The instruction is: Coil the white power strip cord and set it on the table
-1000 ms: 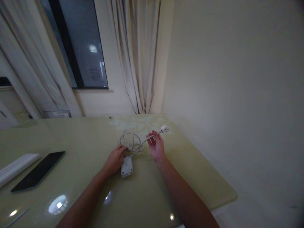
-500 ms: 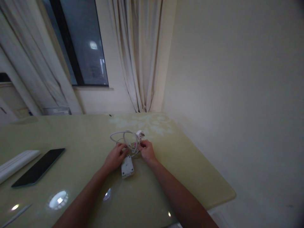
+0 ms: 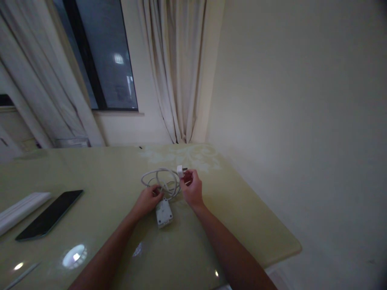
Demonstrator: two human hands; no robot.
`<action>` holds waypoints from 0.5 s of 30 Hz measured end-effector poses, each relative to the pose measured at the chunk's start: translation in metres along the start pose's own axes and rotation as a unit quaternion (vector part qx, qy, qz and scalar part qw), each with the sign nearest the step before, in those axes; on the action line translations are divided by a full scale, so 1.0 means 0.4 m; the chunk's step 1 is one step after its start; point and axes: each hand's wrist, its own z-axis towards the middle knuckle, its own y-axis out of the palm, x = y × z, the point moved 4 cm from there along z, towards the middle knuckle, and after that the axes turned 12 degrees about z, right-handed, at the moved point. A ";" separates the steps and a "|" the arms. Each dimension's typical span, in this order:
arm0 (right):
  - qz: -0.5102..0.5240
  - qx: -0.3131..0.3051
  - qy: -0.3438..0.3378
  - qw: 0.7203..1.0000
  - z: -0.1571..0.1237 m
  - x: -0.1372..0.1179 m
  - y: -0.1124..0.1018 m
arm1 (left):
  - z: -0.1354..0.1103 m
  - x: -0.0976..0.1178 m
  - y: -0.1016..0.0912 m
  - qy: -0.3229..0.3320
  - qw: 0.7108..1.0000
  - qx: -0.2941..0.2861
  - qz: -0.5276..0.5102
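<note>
A loosely coiled white power cable [image 3: 160,169] lies between my hands above the table. My left hand [image 3: 147,200] is closed on the cable's near end, close to where it meets a white power strip block [image 3: 164,213]. That block rests on the tabletop, with small dark screw holes showing on its face. At the coil's right side, my right hand [image 3: 192,189] pinches the white plug [image 3: 180,171], whose metal prongs point right. Its fingertips partly cover the plug's lower part.
The glossy pale green table [image 3: 242,225] ends at a rounded right corner near the wall. On the left lie a black tablet-like slab [image 3: 50,215], a long white object [image 3: 22,211] and a thin white stick [image 3: 22,276]. A curtain [image 3: 184,72] hangs behind.
My right hand has risen from the coil to the plug, which has turned so its prongs point right. My left hand has barely moved, and the block has shifted slightly right.
</note>
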 end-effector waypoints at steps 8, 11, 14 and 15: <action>-0.087 -0.008 -0.077 0.993 0.008 -0.019 -0.023 | -0.011 0.020 -0.005 -0.012 1.000 -0.004 -0.005; -0.064 -0.030 -0.090 0.993 0.014 -0.023 -0.033 | -0.017 0.026 -0.006 -0.014 1.000 -0.003 -0.005; -0.072 -0.061 -0.113 0.989 0.011 -0.029 -0.031 | -0.021 0.028 -0.003 -0.015 1.000 -0.003 -0.004; -0.070 -0.066 -0.114 0.989 0.009 -0.028 -0.030 | -0.022 0.028 -0.002 -0.015 1.000 -0.003 -0.004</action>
